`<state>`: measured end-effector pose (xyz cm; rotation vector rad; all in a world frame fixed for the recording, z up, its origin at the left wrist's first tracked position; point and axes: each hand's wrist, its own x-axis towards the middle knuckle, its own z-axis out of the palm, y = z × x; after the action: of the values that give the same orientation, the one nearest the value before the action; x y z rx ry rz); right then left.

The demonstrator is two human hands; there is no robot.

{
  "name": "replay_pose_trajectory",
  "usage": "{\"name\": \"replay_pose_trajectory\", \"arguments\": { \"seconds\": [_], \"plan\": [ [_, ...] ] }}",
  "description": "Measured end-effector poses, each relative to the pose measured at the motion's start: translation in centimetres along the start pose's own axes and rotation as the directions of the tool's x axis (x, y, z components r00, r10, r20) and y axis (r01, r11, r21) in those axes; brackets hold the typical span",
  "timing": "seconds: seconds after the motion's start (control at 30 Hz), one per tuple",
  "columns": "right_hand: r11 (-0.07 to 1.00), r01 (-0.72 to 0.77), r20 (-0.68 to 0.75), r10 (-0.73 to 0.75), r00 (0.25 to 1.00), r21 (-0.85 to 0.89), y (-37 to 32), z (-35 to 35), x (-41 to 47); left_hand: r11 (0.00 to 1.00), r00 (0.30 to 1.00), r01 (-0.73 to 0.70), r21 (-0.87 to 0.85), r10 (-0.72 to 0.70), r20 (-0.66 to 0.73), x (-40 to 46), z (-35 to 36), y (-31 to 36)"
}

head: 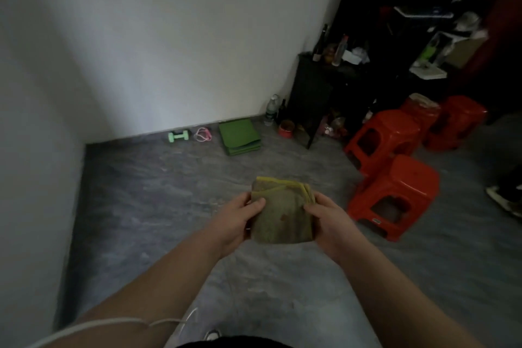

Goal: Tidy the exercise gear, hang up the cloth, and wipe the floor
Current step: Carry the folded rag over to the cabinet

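Both hands up front, holding the folded cloth (282, 212) above the grey floor (169, 192). Left hand (236, 222) grips the cloth's left edge, thumb on top, fingers (255, 203) curled under/around the edge. Right hand (329, 223) grips the right edge, fingers curled round the stacked folds. Cloth is olive-yellow w/ yellow trim, folded to a rough rectangle, held about flat; long axis runs away from the person toward the wall (169, 37), trimmed fold edges at the far end and right side. Small dark spot on its top face.

Rel. to the cloth:
- Far ahead, at the wall base: folded green mat (240, 135), long axis also pointing to the wall, slightly skewed.
- Just left of mat: pink rope (202, 134), coiled; left of that a mint dumbbell (178, 136), axis lying along the wall.
- Ahead-right: black cabinet (310, 99) w/ bottles on top, a clear bottle (271, 110) on the floor beside it, red bowl (285, 128) near its foot.
- Right: red stools (395, 192), four visible, nearest one just right of the right hand in frame.
- Far right edge: someone's shoe (500, 196), partly cut off.

White cord (113, 322) lies across the left forearm.
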<state>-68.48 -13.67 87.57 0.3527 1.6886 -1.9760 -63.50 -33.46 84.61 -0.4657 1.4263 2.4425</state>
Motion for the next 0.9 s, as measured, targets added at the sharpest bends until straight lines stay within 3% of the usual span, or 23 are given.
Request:
{"name": "replay_pose_trajectory", "arguments": {
  "seconds": [0.13,0.3,0.53,0.67,0.77,0.9],
  "plan": [
    [0.991,-0.025,0.05,0.018,0.999,0.13,-2.7,-0.7,5.2,0.988,1.0,0.002,0.154,-0.005,0.014,7.2,1.2,4.0],
    [0.912,-0.079,0.222,-0.014,0.975,0.402,-5.4,-4.1,11.8,0.983,0.988,0.046,0.175,-0.07,0.135,16.3,5.3,7.6],
    [0.78,-0.284,0.509,-0.051,0.859,0.558,-12.8,-12.8,24.1,0.982,0.957,0.087,0.169,-0.129,0.26,31.7,12.6,12.1],
    [0.825,-0.264,0.468,-0.001,0.884,0.5,-18.5,-16.1,31.4,0.926,0.975,0.07,0.371,-0.142,0.169,40.7,15.7,14.1],
    [0.912,-0.207,0.332,0.085,0.94,0.353,-22.9,-17.5,37.0,0.906,0.993,0.057,0.42,-0.095,0.069,47.0,17.0,15.7],
    [0.979,-0.003,0.138,-0.026,0.99,0.205,-28.4,-18.2,43.7,0.899,0.999,0.037,0.436,-0.037,-0.009,55.0,17.5,18.1]
  ]
}}
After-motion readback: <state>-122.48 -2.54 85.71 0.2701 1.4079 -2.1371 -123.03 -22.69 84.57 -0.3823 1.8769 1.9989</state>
